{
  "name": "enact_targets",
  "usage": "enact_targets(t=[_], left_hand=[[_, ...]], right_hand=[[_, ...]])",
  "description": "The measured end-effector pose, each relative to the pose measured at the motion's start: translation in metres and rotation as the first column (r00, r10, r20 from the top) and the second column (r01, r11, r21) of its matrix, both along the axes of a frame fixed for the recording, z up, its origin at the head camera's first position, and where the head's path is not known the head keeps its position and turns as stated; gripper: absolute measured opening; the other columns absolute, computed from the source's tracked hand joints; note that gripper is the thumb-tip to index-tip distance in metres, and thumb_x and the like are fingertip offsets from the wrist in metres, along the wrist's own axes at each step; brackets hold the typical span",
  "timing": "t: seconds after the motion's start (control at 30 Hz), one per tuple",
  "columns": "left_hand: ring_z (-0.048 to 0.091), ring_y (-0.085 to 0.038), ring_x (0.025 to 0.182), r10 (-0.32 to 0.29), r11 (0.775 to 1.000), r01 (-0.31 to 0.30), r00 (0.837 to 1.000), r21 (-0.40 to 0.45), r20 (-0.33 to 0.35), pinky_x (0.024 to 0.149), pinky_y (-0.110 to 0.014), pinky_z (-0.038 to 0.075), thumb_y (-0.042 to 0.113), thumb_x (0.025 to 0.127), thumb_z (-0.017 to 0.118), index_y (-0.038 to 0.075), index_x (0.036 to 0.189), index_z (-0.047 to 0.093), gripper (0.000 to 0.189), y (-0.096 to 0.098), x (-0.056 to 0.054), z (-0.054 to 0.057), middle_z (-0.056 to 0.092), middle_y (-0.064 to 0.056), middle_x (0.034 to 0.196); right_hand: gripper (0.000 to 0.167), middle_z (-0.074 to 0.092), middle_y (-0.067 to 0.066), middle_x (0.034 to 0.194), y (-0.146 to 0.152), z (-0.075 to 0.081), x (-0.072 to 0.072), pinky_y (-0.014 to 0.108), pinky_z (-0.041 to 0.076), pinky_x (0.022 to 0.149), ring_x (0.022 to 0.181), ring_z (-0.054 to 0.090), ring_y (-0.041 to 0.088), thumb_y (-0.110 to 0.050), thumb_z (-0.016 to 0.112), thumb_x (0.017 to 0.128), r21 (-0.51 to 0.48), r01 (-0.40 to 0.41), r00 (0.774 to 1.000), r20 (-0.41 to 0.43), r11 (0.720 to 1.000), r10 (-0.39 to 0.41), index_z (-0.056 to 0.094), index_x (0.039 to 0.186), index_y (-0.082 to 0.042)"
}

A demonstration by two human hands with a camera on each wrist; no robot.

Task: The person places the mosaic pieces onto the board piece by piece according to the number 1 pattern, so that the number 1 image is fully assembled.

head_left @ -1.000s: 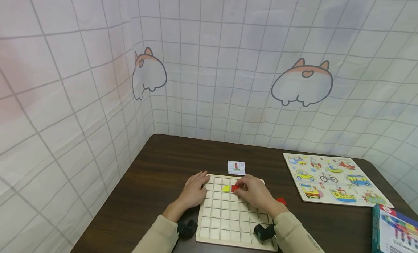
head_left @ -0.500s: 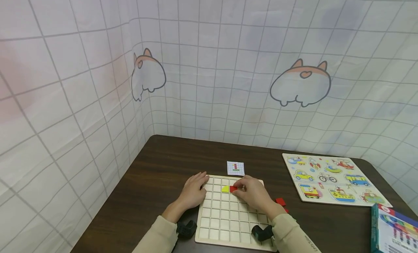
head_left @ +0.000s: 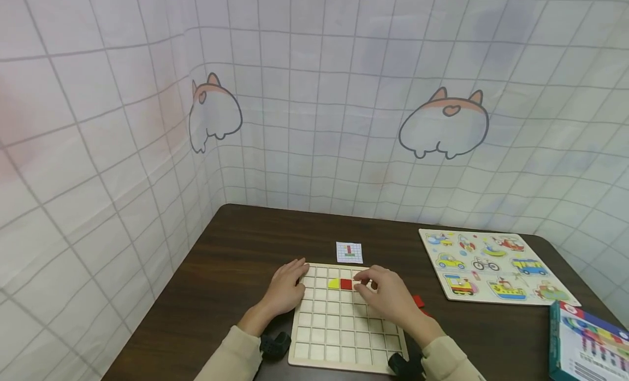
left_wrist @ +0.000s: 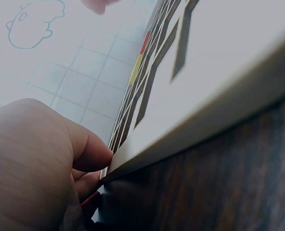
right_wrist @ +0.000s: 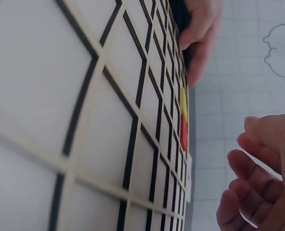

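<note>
White cloth (head_left: 319,124) printed with grey grid lines hangs behind my dark brown bench (head_left: 245,244), where a picture puzzle (head_left: 496,267) and a box (head_left: 589,343) lie to the right and a small printed card (head_left: 349,252) sits just beyond my pale grid board (head_left: 318,320). I rest my left hand (head_left: 285,288) along the board's left edge, fingers fairly straight and thumb touching the rim. My right hand (head_left: 385,293), loosely bent and holding nothing, is just right of the red square (head_left: 346,284), which lies beside the yellow piece (head_left: 334,284) in the second row from the far edge.
</note>
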State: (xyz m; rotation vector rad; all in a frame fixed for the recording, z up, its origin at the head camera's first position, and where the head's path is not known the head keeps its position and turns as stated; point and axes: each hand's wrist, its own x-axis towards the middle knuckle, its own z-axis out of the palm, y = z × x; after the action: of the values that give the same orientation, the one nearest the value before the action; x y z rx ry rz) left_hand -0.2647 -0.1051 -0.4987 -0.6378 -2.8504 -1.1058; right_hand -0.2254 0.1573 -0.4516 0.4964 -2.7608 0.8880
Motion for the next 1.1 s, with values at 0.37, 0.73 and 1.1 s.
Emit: enact_targets(t=[0.37,0.73,1.1], left_hand=[[0.025,-0.033,0.145,-0.019,1.0,0.019,1.0,0.005,0.015,0.118,-0.055,0.014,0.005,0.095,0.042,0.003,0.144,0.048,0.049,0.003,-0.002,-0.001,0.037,-0.015,0.154],[0.025,-0.033,0.146,-0.012,1.0,0.012,1.0,0.014,0.028,0.119,-0.054,0.013,0.006,0.096,0.041,0.003,0.144,0.048,0.049,0.002,-0.001,0.001,0.036,-0.015,0.154],[0.025,-0.034,0.145,-0.002,1.0,0.002,1.0,0.007,0.021,0.118,-0.055,0.013,0.005,0.095,0.042,0.001,0.144,0.047,0.049,-0.003,0.003,0.003,0.036,-0.016,0.154]], right_hand=[[0.018,0.069,-0.007,0.093,0.05,-0.005,0.024,0.023,0.05,0.062,0.073,0.058,0.007,-0.027,0.064,0.095,-0.218,0.15,0.988,0.062,0.964,-0.14,0.073,0.106,-0.016],[0.031,0.074,0.004,0.095,0.088,-0.014,0.03,0.022,0.048,0.06,0.073,0.059,0.004,-0.035,0.06,0.097,-0.211,0.378,0.926,0.089,0.901,-0.368,0.074,0.109,-0.01],[0.026,0.072,0.006,0.092,0.103,-0.032,0.024,0.033,0.047,0.065,0.079,0.063,0.02,-0.029,0.068,0.091,-0.026,0.456,0.885,0.116,0.89,-0.451,0.075,0.104,-0.007]])
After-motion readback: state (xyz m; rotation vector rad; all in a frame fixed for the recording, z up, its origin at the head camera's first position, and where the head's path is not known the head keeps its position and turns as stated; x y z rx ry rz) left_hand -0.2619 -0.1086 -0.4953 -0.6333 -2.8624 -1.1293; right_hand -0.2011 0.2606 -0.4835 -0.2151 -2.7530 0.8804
